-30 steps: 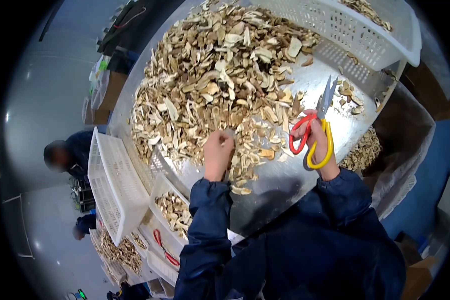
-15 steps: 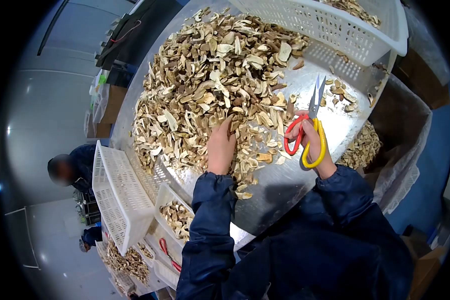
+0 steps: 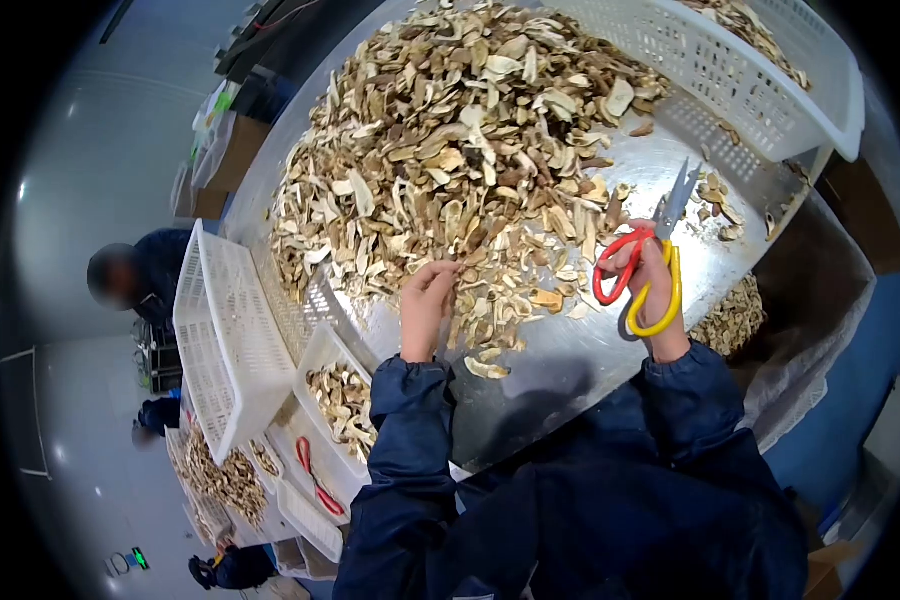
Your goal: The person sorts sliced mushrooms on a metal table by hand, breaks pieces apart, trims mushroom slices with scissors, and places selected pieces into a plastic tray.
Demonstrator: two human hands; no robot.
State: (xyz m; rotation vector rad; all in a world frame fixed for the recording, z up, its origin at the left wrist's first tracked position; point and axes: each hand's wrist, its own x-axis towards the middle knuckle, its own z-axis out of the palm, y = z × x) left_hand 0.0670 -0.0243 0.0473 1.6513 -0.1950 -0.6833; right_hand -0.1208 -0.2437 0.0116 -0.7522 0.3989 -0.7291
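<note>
A large heap of dried mushroom slices [image 3: 440, 140] covers much of the metal table [image 3: 590, 350]. At its near edge my left hand [image 3: 427, 308] is closed in a pinch, thumb and forefinger together; what lies between the fingertips is too small to make out. Loose slices lie just right of those fingers. My right hand [image 3: 660, 300] grips scissors [image 3: 672, 215] with one red and one yellow handle. Their blades point up and away, held over the bare metal right of the heap.
A white perforated basket [image 3: 710, 75] with slices stands at the back right. Another white basket [image 3: 235, 340] and a tray [image 3: 315, 350] of slices are on the left, near red-handled scissors [image 3: 315, 475]. A lined box [image 3: 820, 290] with slices sits at right. Other people work at far left.
My left hand has drawn back from the heap toward me, its fingers now pinched together. The scissors remain in my right hand. The whole view has shifted a little.
</note>
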